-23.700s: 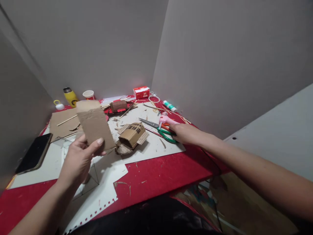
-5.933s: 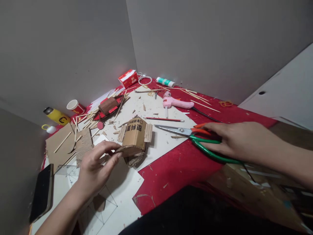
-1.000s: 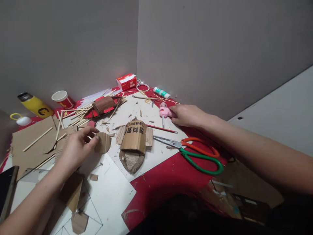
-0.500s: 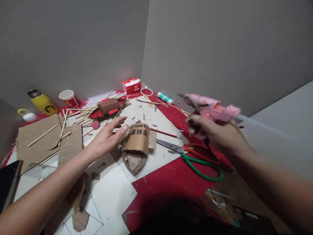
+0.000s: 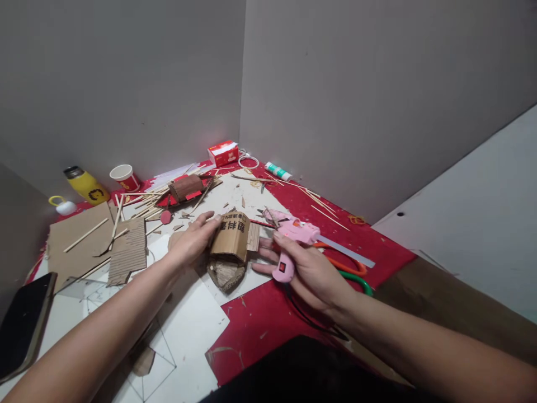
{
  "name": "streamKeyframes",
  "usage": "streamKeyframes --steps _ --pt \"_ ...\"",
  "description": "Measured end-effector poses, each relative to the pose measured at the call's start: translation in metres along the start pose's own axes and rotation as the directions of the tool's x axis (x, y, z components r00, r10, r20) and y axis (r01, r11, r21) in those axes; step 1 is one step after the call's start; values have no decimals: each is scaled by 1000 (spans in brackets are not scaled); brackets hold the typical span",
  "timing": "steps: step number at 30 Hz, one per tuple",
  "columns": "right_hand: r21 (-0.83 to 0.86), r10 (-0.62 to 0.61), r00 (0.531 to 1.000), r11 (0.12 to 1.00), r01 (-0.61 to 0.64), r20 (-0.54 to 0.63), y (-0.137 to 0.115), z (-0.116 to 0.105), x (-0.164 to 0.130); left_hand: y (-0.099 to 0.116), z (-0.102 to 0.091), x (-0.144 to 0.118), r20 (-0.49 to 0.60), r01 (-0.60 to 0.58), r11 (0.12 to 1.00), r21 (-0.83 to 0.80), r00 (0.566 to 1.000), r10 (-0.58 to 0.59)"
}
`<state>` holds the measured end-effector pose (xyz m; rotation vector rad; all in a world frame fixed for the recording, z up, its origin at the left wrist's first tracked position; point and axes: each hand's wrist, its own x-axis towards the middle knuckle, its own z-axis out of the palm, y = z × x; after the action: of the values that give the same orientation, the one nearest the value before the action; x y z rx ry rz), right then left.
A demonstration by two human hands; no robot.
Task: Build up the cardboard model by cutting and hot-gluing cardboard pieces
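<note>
- Two hands now meet at the middle of the red table [image 5: 268, 319], where half a second ago they were well apart, so our work has shifted from fetching the tool to bringing it to the model.
- Nearest us, our right hand [image 5: 312, 274] is clenched around the pink hot glue gun [image 5: 291, 246]; it was raised high on the right just before and has come down, its nozzle now pointing left, just beside the cardboard model [image 5: 232, 246]. Its black cord trails toward us across the cloth.
- Our left hand [image 5: 191, 243] has closed in from an open reach and now rests on the model's left side, fingers curled over its printed top; we cannot tell how firmly it grips.
- Behind our right hand, the green and orange scissors [image 5: 356, 271] lie put down, partly hidden; a second ago they lay in plain view.
- We judge that gluing on the model is about to be possible, since tool and piece are side by side.
- Farther left lie a corrugated cardboard sheet [image 5: 128, 252] and bamboo sticks [image 5: 115, 215].
- At the far wall stand a yellow bottle [image 5: 86, 184], a paper cup [image 5: 123, 176] and a red box [image 5: 224, 152].
</note>
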<state>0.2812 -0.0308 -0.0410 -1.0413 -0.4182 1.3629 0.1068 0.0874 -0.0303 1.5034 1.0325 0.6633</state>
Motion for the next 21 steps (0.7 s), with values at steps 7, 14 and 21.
streamKeyframes --steps 7,14,21 --pt "58 -128 992 990 127 8 -13 4 -1 30 17 -27 -59 48 993 -108 997 -54" --pt "48 -188 982 981 187 13 -26 7 -2 43 39 -51 65 8 866 -500 997 28" --pt "-56 -216 970 973 223 114 -29 13 1 38 48 -60 73 151 679 -718 987 -143"
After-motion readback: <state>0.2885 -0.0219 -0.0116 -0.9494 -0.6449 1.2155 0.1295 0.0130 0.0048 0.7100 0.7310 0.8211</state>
